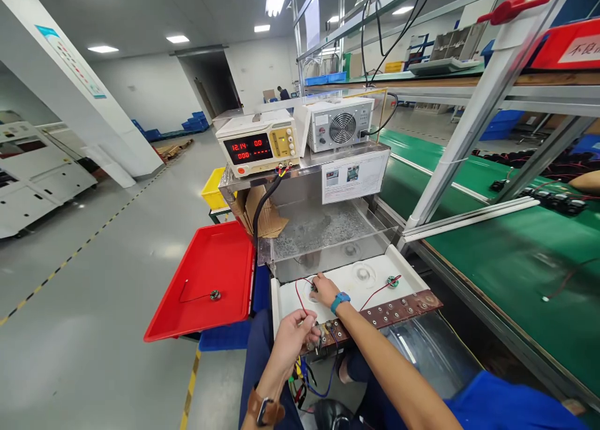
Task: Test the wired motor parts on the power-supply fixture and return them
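My left hand [296, 331] pinches the end of a thin red wire [300, 297] just above a brown terminal strip [384, 314] with metal studs. That wire loops up toward my right hand [325, 290], whose fingers close on a small round part [314, 287], mostly hidden and perhaps a circuit board. Both hands are at the left side of a white tray [344, 275] with round recesses. At the tray's right side lies a small round green circuit board [392, 282] with red wires running to the strip. Colored cables [304, 374] hang below the strip.
A red tray [206, 261] on the left holds another small round board [215, 295] with a wire. Behind stand a power supply [257, 144] with lit red digits and a grey fan unit [341, 124]. A green conveyor [525, 255] runs along the right, beside a slanted white post [462, 130].
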The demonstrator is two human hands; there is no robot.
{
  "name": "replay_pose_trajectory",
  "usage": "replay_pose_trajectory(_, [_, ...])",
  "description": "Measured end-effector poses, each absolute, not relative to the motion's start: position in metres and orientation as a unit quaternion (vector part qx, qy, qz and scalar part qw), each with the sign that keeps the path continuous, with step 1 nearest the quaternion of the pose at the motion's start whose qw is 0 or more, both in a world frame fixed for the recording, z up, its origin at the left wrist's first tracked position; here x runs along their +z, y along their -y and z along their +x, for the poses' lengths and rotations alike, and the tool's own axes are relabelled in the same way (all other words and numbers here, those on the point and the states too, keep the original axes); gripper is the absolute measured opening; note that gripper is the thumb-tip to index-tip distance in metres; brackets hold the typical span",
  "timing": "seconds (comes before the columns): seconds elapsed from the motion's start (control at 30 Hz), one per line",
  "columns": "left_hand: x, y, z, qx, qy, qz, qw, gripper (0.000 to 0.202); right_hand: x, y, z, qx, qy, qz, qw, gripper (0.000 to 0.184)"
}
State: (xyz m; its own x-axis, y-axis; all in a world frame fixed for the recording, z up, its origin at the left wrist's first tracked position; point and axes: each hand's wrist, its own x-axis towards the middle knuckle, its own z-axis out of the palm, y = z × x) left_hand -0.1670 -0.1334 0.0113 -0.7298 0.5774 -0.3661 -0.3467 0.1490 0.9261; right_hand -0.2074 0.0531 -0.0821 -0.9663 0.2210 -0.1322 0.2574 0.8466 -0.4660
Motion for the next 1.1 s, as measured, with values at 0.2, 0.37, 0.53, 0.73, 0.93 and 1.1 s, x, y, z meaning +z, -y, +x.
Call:
replay_pose_trajectory(0.2, [-0.003,0.103,-0.185,0.608,-0.729,0.164,0.268,0.041,-0.088,-0.056,-0.211,-0.241,-0.963,0.109,0.046,0.019])
replay_pose_trajectory(0.37, [-0.021,0.095,-0.186,0.576,-0.75,0.202,0.256,0.032,-0.093,-0.057,-0.213,-0.225,-0.966,0.118,0.036,0.017])
replay_pose_trajectory(0.53, [-0.038,0.09,-0.189,0.532,-0.77,0.242,0.258,0.032,-0.087,-0.057,-0.209,-0.221,-0.967,0.119,0.047,0.017])
replay_pose_trajectory(0.73, [-0.054,0.084,-0.197,0.46,-0.807,0.256,0.267,0.03,-0.085,-0.056,-0.208,-0.225,-0.965,0.129,0.044,0.02])
replay_pose_trajectory(0.93, [-0.063,0.081,-0.2,0.416,-0.83,0.237,0.285,0.031,-0.087,-0.057,-0.21,-0.232,-0.963,0.131,0.049,0.022])
replay_pose_trajectory(1.1, [-0.066,0.078,-0.2,0.405,-0.836,0.227,0.292,0.033,-0.087,-0.057,-0.209,-0.229,-0.964,0.125,0.051,0.023])
